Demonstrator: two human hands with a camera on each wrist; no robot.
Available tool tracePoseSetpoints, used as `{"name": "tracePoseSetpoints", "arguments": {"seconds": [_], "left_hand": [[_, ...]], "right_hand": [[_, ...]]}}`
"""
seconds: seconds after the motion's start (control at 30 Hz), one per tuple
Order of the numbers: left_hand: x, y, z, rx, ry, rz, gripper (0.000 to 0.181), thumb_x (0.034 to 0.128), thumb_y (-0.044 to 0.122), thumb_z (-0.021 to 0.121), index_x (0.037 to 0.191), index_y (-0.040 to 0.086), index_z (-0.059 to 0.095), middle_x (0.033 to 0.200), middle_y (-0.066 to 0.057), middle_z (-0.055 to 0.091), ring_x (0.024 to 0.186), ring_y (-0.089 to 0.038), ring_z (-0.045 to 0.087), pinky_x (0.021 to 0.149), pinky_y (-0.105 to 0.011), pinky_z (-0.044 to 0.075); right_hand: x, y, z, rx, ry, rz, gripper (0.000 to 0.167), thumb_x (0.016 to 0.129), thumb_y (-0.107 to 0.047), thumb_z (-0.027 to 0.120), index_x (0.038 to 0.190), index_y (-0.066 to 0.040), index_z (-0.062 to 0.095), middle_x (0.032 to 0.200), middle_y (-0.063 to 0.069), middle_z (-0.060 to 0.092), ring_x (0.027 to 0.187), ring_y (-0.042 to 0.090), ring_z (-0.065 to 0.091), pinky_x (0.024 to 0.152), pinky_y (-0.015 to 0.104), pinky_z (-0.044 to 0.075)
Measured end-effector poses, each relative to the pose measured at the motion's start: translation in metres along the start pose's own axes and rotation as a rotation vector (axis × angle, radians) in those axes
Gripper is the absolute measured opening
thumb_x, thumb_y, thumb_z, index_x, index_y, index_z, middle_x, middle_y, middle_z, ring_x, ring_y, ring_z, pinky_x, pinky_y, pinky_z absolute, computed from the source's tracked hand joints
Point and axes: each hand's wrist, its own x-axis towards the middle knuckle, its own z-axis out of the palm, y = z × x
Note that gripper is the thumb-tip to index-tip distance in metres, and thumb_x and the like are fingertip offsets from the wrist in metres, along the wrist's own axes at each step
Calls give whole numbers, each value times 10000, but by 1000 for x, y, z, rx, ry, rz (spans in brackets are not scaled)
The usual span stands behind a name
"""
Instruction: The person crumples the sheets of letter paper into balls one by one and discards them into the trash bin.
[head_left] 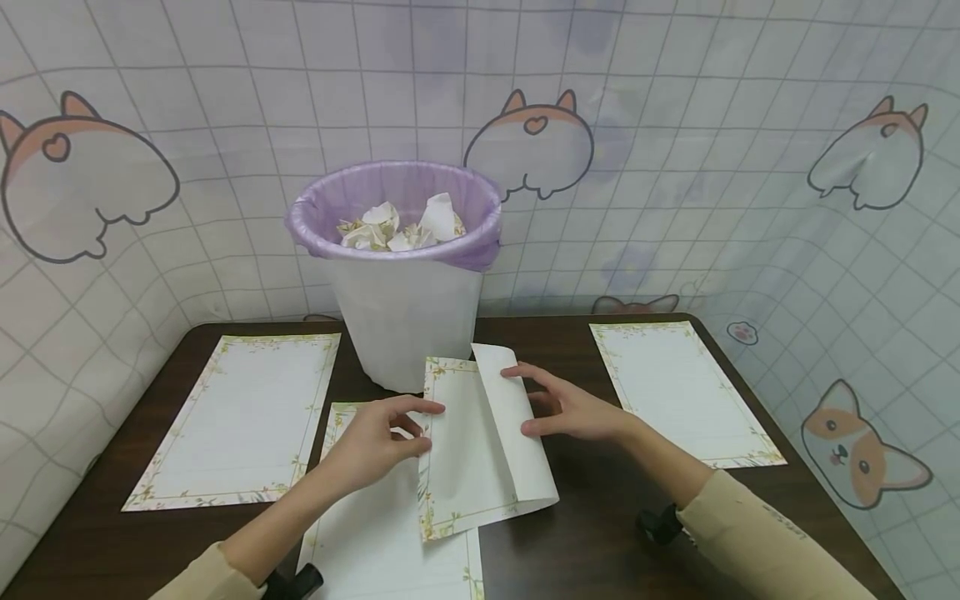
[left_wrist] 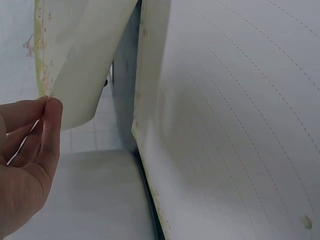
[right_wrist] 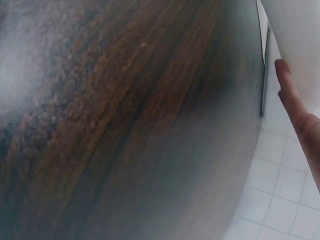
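Note:
A white sheet of paper (head_left: 457, 450) with a green-and-gold floral border is held above the table, its right part curled over as a flap (head_left: 513, 425). My left hand (head_left: 375, 442) pinches its left edge between thumb and fingers; the left wrist view shows this pinch on the sheet's bordered edge (left_wrist: 42, 65). On the other side, my right hand (head_left: 573, 408) holds the flap, index finger and thumb spread along it. Part of that hand (right_wrist: 300, 117) shows against the white paper (right_wrist: 300, 40) in the right wrist view; its other fingers are mostly hidden.
Beneath lies another bordered sheet (head_left: 375, 542). More sheets lie at the left (head_left: 240, 417) and right (head_left: 678, 392) of the dark wooden table (head_left: 600, 517). A white bin (head_left: 408, 308) with a purple liner (head_left: 322, 208) holds crumpled paper (head_left: 382, 218), behind the hands.

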Motion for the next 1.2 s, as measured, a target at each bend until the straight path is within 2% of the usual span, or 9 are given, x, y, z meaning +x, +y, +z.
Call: {"name": "tracePoseSetpoints", "arguments": {"seconds": [0.13,0.33,0.43,0.67,0.93,1.2], "left_hand": [[1,-1,1,7,5,-8,410,866,-26,775,1245,125,733,1245,-23,695,896,-159,696,680,-304,573],[1,-2,1,8,16,4,409,871,-26,769,1251,119,729,1255,-36,692,887,-155,697,674,-301,568],[1,-2,2,1,18,12,404,872,-32,767,1249,109,728,1258,-40,693,885,-152,698,678,-298,568],[1,-2,3,-10,20,21,399,873,-42,761,1243,104,731,1252,-48,698,899,-166,698,685,-291,566],[1,-2,4,-8,40,4,401,872,-31,767,1248,103,726,1251,-69,693,905,-164,696,678,-287,562],[-1,1,5,-64,94,-21,506,891,-63,733,1349,138,654,1272,-96,632,908,-170,709,691,-298,576]], "right_hand": [[0,2,2,-33,11,14,800,969,-138,730,1614,-228,267,1620,88,204,1339,384,476,938,460,532],[1,4,5,-57,2,4,837,961,-130,744,1631,-231,252,1624,89,222,1260,352,548,924,457,537],[2,4,7,-66,2,5,818,962,-136,743,1625,-235,274,1629,74,227,1270,355,540,929,460,532],[6,3,12,-128,47,-25,812,933,-139,769,1598,-210,308,1643,65,194,1360,419,426,1045,525,436],[6,5,17,-67,65,29,873,899,-65,780,1585,-255,275,1574,82,171,1264,391,490,896,424,564],[4,4,18,-99,83,18,940,873,-35,802,1599,-258,250,1550,103,195,1227,359,521,888,406,567]]}}
